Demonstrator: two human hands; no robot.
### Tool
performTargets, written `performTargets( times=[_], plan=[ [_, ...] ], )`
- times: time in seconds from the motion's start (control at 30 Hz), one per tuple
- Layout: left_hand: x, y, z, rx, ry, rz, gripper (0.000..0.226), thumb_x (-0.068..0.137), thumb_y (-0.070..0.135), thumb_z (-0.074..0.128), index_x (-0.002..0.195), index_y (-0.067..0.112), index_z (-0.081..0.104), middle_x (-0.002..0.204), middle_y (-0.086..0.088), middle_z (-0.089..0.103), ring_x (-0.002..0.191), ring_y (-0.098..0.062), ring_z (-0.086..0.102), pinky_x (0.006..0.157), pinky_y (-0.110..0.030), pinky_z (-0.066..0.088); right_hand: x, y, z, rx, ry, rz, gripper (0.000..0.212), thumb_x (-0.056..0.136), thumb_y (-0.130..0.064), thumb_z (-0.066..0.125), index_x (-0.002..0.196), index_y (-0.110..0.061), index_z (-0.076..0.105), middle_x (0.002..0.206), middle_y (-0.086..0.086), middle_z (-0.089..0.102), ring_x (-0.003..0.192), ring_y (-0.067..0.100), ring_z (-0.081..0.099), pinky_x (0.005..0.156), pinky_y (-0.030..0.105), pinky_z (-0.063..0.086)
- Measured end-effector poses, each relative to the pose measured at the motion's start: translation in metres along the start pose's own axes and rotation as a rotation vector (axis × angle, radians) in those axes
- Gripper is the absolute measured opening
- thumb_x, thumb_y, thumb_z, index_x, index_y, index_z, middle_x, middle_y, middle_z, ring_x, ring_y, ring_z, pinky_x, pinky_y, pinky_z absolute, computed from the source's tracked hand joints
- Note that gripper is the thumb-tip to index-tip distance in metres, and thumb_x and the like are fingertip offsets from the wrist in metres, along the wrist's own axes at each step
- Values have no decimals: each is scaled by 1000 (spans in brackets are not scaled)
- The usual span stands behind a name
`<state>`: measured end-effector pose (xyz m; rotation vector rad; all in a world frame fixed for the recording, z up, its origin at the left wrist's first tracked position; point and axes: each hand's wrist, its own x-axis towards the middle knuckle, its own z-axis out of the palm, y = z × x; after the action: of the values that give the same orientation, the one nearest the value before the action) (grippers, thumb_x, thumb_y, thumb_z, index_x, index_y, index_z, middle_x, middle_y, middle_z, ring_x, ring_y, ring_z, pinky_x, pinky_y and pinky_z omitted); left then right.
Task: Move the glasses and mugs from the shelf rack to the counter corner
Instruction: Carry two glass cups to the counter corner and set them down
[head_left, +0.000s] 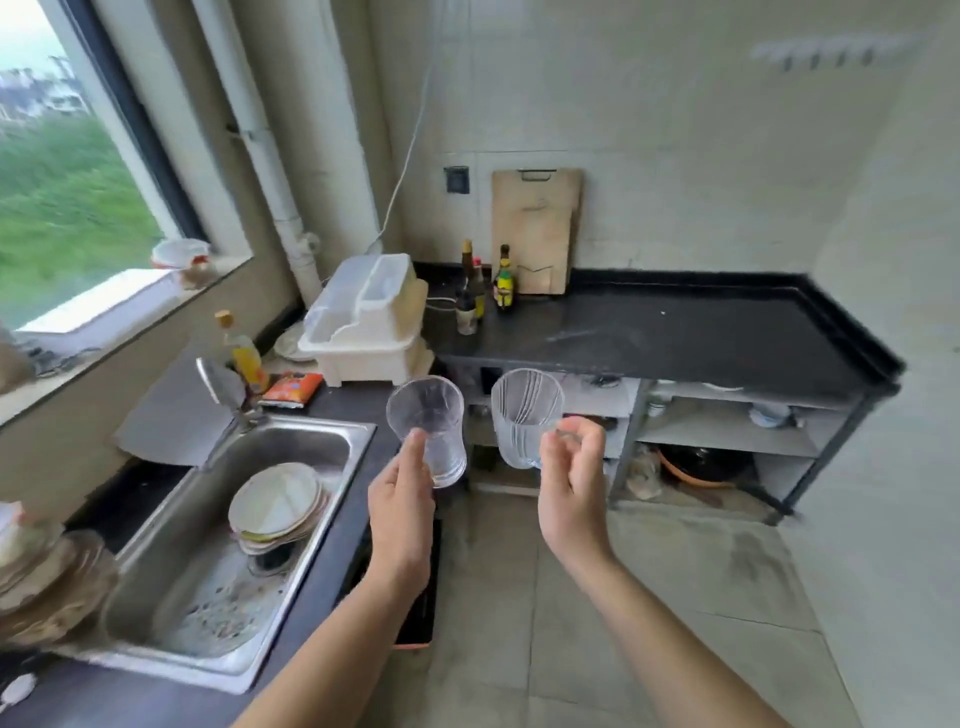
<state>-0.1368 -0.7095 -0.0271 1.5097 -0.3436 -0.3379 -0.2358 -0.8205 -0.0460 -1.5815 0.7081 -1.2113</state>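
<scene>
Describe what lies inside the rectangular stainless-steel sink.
A stack of round pale plates sits in the stainless-steel sink. It hides its lower plates' faces and whatever lies beneath.

Open counter (675, 338) stretch (bottles (469, 301) at left)

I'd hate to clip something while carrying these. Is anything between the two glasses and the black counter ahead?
Nothing visible does. The left hand holds a tumbler, the right hand a ribbed glass, both in open air before the counter. Bottles and a cutting board stand at its rear left.
</scene>
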Motion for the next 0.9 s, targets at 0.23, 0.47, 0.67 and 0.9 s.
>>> performTargets(
  times=[0.23,0.47,0.67,0.9],
  plan=[
    [36,7,134,-43,-198,24,49,94,51,58,68,13,43,72,-9,20,66,-19,20,64,-38,21,99,38,-85,-42,107,27,20,104,-6,46,105,-26,42,73,6,47,60,14,41,62,28,39],
    [111,-23,265,-11,-306,-116,61,88,61,61,48,24,35,58,5,27,58,-12,28,66,-36,28,198,107,-129,-106,245,70,24,105,-9,44,108,-33,41,70,9,46,62,19,43,66,34,41],
    [218,-32,403,25,-452,-199,52,83,52,58,74,17,21,74,-8,23,58,-13,22,61,-35,24,329,165,-166,-290,314,79,30,108,-17,40,129,-37,50,70,-2,47,59,15,42,62,35,42],
    [301,-9,544,48,-627,-142,51,89,39,54,67,2,26,70,-9,26,58,-14,21,58,-35,20,460,189,-219,-375,402,96,29,106,-27,35,109,-51,52,63,-12,48,61,15,49,61,29,47]
  ],
)
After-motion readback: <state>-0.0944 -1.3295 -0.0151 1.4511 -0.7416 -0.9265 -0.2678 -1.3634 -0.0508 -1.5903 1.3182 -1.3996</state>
